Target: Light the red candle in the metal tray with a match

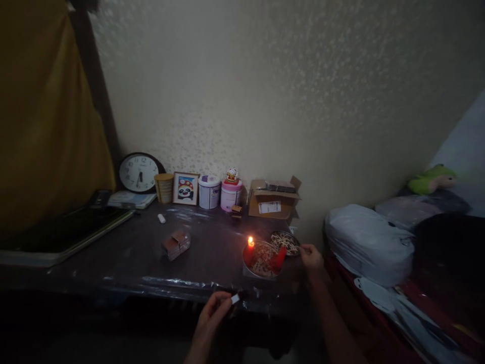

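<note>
My left hand (pixel 215 312) pinches a small white-ended object (pixel 235 299) at the table's front edge; it may be a matchbox. My right hand (pixel 312 259) has its fingertips pressed together at the right rim of a dish (pixel 285 243) of thin pale sticks. Whether they hold anything is too small to tell. Left of that hand stands a round tin (pixel 261 275) with a grainy brown filling. A lit red candle (pixel 250 245) rises at its left side, and an unlit red candle (pixel 281 257) leans at its right.
On the dark plastic-covered table (pixel 132 253) lie wrapped small boxes (pixel 176 245) and a white object (pixel 161 218). Along the wall are a clock (pixel 139 172), a framed panda picture (pixel 185 189), two tubs and a cardboard box (pixel 271 205). White bags (pixel 367 242) sit at right.
</note>
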A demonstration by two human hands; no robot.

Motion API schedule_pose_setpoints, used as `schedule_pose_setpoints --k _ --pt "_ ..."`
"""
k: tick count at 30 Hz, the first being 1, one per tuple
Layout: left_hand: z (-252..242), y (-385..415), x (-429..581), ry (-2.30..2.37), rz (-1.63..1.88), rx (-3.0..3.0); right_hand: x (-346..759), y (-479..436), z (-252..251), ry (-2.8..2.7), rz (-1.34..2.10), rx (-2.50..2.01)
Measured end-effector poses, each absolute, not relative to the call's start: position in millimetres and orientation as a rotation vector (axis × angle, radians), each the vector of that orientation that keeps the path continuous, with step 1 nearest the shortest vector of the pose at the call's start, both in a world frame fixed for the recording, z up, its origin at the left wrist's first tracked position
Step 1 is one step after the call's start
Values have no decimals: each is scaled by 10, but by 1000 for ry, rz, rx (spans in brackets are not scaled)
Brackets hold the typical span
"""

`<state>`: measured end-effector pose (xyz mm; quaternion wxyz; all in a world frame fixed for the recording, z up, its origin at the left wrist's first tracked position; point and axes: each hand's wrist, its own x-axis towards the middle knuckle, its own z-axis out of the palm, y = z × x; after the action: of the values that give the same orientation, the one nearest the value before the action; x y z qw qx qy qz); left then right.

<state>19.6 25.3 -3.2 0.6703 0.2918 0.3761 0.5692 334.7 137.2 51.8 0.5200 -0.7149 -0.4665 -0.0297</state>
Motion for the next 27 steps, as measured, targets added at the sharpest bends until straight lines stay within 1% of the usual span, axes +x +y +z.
schedule_pose_setpoints --k 3,6,11,14,19,23,27 --pt "-32 254 200 837 1278 647 3290 1477 522 -1139 -61 -1714" --pt "-16 241 183 820 1264 637 3230 1388 558 -1145 -69 -1681" --pt "70 171 134 800 1239 669 2984 774 720 -1105 -81 -1626" --pt "126 129 114 795 1228 730 2598 327 746 -1240 -15 -1507" --pt "138 98 89 858 1267 959 1870 -82 427 -1701 187 -1209" --pt "110 75 76 889 1256 1129 1644 -102 148 -1840 256 -1145" --pt "103 60 81 951 1260 1261 1654 -78 95 -1855 290 -1161"
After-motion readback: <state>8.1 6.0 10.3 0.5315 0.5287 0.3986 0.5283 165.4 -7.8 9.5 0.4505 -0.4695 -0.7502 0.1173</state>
